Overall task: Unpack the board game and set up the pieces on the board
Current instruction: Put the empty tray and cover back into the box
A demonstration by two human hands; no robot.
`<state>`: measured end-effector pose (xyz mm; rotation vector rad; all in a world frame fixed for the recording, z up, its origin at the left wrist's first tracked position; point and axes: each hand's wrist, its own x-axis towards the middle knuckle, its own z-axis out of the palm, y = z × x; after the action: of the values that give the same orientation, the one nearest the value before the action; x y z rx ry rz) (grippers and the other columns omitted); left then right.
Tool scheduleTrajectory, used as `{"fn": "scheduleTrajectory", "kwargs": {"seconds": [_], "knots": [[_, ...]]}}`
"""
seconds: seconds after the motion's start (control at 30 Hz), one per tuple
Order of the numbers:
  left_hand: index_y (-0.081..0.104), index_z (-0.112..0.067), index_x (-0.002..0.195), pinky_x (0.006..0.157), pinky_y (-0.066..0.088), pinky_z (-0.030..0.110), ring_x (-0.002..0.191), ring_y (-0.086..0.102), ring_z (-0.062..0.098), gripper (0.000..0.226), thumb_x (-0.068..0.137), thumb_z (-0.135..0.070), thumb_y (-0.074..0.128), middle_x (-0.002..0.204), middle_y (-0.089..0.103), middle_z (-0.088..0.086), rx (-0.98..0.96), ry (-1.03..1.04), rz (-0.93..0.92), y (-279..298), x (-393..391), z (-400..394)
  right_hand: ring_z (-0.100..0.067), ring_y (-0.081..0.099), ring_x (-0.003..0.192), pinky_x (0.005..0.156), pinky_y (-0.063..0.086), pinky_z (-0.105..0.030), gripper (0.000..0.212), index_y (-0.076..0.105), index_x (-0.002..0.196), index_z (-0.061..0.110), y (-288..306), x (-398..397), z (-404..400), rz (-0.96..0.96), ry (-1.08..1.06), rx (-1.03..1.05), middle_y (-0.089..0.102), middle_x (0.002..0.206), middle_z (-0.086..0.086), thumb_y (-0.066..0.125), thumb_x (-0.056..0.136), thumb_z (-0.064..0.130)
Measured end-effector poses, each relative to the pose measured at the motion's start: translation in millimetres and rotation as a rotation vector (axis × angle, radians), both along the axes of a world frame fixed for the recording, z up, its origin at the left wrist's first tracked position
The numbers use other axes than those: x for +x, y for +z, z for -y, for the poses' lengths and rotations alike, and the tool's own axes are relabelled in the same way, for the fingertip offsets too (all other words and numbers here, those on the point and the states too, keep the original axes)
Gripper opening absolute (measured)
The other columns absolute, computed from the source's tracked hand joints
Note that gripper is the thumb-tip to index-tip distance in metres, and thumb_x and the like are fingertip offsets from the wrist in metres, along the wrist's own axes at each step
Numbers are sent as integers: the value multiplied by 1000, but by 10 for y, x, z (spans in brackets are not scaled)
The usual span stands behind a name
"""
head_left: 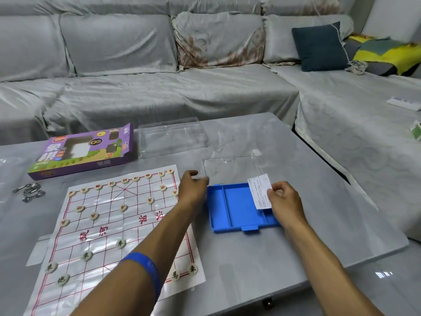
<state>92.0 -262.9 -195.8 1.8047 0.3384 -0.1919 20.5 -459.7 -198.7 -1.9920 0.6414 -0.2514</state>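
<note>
A plastic xiangqi board sheet (pixel 109 226) lies on the table with several round cream pieces on it, red-lettered ones (pixel 124 208) along the far rows and dark-lettered ones (pixel 120 243) near me. A blue plastic tray (pixel 237 208) sits to the right of the sheet. My left hand (pixel 192 187) grips the left edge of a clear lid (pixel 230 169) beside the tray's far left corner. My right hand (pixel 284 199) pinches a small white printed leaflet (pixel 259 190) over the tray's right side.
The purple game box (pixel 84 151) lies open at the far left, with a clear plastic insert (pixel 170 137) next to it. A metal wire puzzle (pixel 29 191) sits at the left edge. A grey sofa (pixel 205 76) wraps behind and right of the table.
</note>
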Motion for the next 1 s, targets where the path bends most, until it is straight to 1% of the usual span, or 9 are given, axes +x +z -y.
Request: {"fn": "scheduleTrajectory", "kwargs": {"seconds": [0.1, 0.17, 0.23, 0.33, 0.5, 0.63, 0.73, 0.9, 1.0], "knots": [[52, -7, 130, 94, 51, 40, 107, 59, 29, 44, 90, -16, 67, 113, 60, 10, -126, 89, -175, 47, 212, 38, -10, 65, 77, 60, 47, -29, 11, 60, 99, 13, -4, -11, 32, 25, 5, 95, 68, 86, 3, 50, 94, 14], [60, -1, 107, 64, 51, 30, 72, 59, 23, 20, 88, -6, 66, 86, 57, 12, -183, 101, -227, 120, 244, 78, -7, 62, 72, 55, 43, -24, 12, 61, 102, 12, -5, -6, 58, 46, -18, 165, 69, 89, 1, 52, 95, 14], [61, -9, 103, 55, 48, 31, 61, 52, 22, 18, 88, 1, 62, 83, 57, 11, -184, 84, -218, 143, 258, 106, -8, 62, 71, 54, 43, -24, 12, 61, 103, 12, -8, -5, 93, 73, -54, 249, 69, 90, 0, 53, 95, 12], [62, -15, 110, 57, 51, 32, 66, 56, 21, 33, 86, 8, 59, 92, 62, 9, -182, 63, -129, 103, 236, 69, -15, 63, 75, 55, 45, -27, 12, 61, 102, 14, -3, -15, 139, 108, -121, 409, 70, 93, -3, 54, 94, 10], [65, -16, 99, 65, 54, 32, 76, 61, 20, 21, 86, 0, 61, 101, 68, 13, -159, 28, -6, 30, 124, -43, -20, 59, 68, 56, 43, -29, 11, 59, 95, 12, 61, -33, 175, 161, -246, 776, 65, 87, -11, 50, 95, 6], [63, -13, 105, 69, 56, 34, 86, 65, 26, 34, 87, 3, 39, 102, 68, 10, -286, 22, -41, 140, -26, -100, -16, 51, 62, 55, 38, -28, 16, 59, 98, 4, 108, -87, 276, 156, -375, 1068, 61, 80, -8, 45, 94, 12], [63, -10, 107, 77, 56, 36, 91, 65, 27, 36, 90, -5, 32, 106, 68, 13, -359, 12, -56, 218, -127, -172, -14, 54, 67, 59, 40, -28, 20, 60, 95, 5, 126, -155, 343, 145, -407, 1134, 60, 81, -3, 43, 95, 16], [64, -17, 103, 94, 47, 36, 102, 60, 20, 31, 98, -41, 45, 108, 65, 1, -269, -120, 6, 184, -261, -197, -21, 64, 87, 64, 47, -37, 35, 54, 128, 7, 100, -254, 381, 52, -414, 1066, 67, 102, -3, 40, 97, 13], [63, -24, 102, 97, 45, 33, 110, 55, 18, 13, 96, -32, 55, 112, 62, -5, -115, -175, 81, 113, -308, -200, -24, 65, 88, 64, 48, -42, 38, 52, 133, 8, 112, -323, 388, 29, -401, 1070, 66, 107, -3, 39, 98, 13]]}}
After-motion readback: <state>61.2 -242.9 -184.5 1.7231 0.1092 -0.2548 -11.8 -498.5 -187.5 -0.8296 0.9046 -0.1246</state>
